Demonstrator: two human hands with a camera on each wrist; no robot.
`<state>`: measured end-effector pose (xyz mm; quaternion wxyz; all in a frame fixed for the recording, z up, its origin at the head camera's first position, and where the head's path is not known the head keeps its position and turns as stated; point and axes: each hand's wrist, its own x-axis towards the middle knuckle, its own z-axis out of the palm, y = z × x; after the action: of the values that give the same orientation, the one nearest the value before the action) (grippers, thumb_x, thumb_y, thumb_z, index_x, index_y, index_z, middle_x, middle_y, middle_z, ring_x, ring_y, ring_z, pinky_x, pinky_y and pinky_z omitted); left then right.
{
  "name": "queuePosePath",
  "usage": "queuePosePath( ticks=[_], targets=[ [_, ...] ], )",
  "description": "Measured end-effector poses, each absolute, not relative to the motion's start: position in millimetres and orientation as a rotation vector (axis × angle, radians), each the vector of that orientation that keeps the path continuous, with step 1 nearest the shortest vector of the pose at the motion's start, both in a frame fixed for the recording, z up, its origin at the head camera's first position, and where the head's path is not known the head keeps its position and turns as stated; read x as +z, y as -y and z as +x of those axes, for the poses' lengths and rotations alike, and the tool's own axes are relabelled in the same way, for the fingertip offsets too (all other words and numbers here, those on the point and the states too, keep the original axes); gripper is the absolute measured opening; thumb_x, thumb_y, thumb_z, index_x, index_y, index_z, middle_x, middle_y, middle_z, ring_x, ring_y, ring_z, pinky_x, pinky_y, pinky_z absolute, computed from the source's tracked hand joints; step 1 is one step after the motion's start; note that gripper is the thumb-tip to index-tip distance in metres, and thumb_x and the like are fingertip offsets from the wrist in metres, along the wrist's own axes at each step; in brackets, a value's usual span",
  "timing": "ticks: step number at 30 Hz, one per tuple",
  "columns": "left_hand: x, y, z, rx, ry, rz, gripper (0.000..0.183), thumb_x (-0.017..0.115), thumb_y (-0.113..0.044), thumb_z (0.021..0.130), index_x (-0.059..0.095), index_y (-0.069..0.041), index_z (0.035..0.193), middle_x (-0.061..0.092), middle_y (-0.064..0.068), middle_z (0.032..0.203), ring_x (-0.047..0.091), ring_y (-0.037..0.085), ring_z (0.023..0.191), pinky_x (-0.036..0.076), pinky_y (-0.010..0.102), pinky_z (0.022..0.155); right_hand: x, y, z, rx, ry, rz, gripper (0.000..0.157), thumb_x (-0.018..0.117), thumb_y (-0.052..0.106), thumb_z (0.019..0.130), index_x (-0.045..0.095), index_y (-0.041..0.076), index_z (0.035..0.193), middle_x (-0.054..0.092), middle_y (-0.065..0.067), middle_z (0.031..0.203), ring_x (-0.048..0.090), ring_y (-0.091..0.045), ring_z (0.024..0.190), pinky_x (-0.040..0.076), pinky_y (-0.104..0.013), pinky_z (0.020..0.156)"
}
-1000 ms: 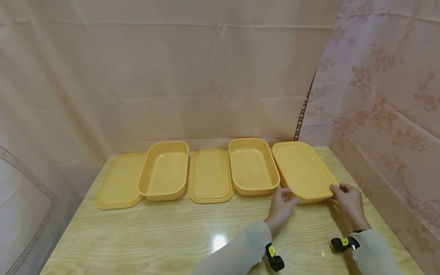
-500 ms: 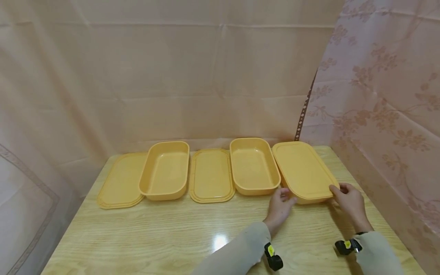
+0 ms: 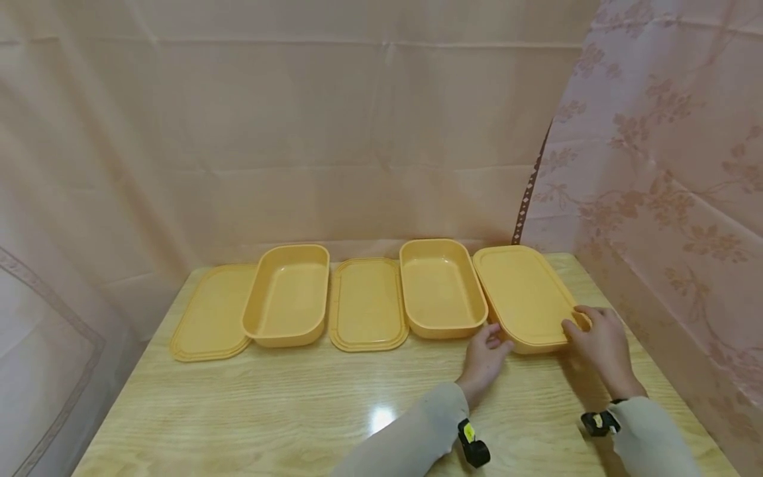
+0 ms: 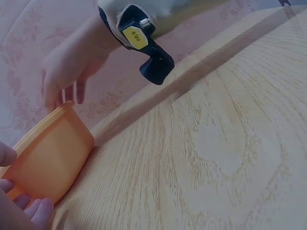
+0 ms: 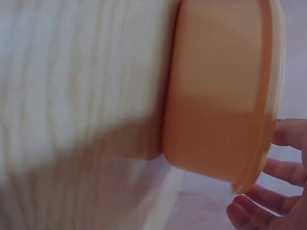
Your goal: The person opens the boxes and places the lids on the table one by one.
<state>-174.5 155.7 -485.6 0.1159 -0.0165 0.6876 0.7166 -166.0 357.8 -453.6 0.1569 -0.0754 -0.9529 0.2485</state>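
A yellow plastic food container (image 4: 55, 155) stands at the right end of the row, with a matching lid (image 3: 524, 291) over its top. My left hand (image 3: 484, 361) holds its near left corner, fingers curled along the side and thumb at the front. At the near right corner my right hand (image 3: 603, 344) pinches the lid's edge, thumb in front and fingers on the right side. In the right wrist view those fingers (image 5: 288, 172) lie close along the lid's rim, and the container wall (image 5: 216, 86) shows below it.
To the left stand two uncovered yellow containers (image 3: 442, 285) (image 3: 286, 291). Between them lies one flat lid (image 3: 367, 305); another lid (image 3: 211, 315) sits at the far left. Curtains (image 3: 357, 132) hang behind the wooden table (image 3: 268, 411) and along its right side (image 3: 679, 199).
My right hand has shifted slightly up and left at the near right corner, thumb further in along the lid's edge. The left hand and the containers have stayed nearly in place.
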Motion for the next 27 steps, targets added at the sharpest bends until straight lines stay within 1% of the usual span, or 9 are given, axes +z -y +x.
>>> queuePosePath(
  ticks=[5, 11, 15, 21, 27],
  targets=[
    [-487.8, -156.8, -176.1, 2.099, -2.033, -0.06, 0.041, 0.072, -0.012, 0.085, 0.063, -0.007, 0.125, 0.066, 0.003, 0.12, 0.062, 0.02, 0.107, 0.053, 0.035, 0.092, -446.6, -349.4, -166.6, 0.641, 2.715, -0.124, 0.041, 0.063, 0.019, 0.092, 0.059, -0.012, 0.118, 0.051, -0.038, 0.115, 0.048, -0.053, 0.102, 0.042, -0.065, 0.082],
    [-489.2, -158.3, -178.4, 2.113, -2.025, -0.069, 0.04, 0.072, -0.011, 0.085, 0.064, -0.009, 0.124, 0.066, 0.001, 0.117, 0.062, 0.018, 0.105, 0.053, 0.034, 0.091, -439.9, -342.3, -167.1, 0.6, 2.776, -0.037, 0.047, 0.063, 0.03, 0.095, 0.059, -0.011, 0.119, 0.052, -0.037, 0.117, 0.051, -0.053, 0.103, 0.043, -0.064, 0.082],
    [-489.9, -159.8, -179.8, 2.114, -2.032, -0.069, 0.042, 0.072, -0.009, 0.084, 0.063, -0.008, 0.125, 0.066, 0.001, 0.116, 0.062, 0.017, 0.103, 0.053, 0.033, 0.09, -435.1, -339.8, -168.4, 0.594, 2.819, 0.048, 0.05, 0.063, 0.032, 0.095, 0.059, -0.01, 0.12, 0.053, -0.035, 0.117, 0.052, -0.052, 0.105, 0.043, -0.065, 0.085],
    [-488.5, -161.5, -180.4, 2.112, -2.032, -0.079, 0.044, 0.072, -0.009, 0.084, 0.062, -0.007, 0.127, 0.066, 0.003, 0.117, 0.062, 0.018, 0.104, 0.053, 0.034, 0.092, -430.4, -335.2, -168.6, 0.586, 2.873, 0.174, 0.049, 0.065, 0.032, 0.093, 0.061, -0.011, 0.118, 0.057, -0.031, 0.114, 0.056, -0.047, 0.1, 0.047, -0.062, 0.082],
    [-487.2, -161.4, -180.8, 2.118, -2.037, -0.061, 0.045, 0.071, -0.008, 0.085, 0.06, -0.005, 0.129, 0.066, 0.005, 0.118, 0.062, 0.019, 0.105, 0.053, 0.034, 0.093, -431.7, -327.3, -166.2, 0.575, 2.887, 0.237, 0.048, 0.068, 0.031, 0.091, 0.063, -0.01, 0.115, 0.06, -0.028, 0.111, 0.059, -0.045, 0.097, 0.049, -0.059, 0.081]
  ],
)
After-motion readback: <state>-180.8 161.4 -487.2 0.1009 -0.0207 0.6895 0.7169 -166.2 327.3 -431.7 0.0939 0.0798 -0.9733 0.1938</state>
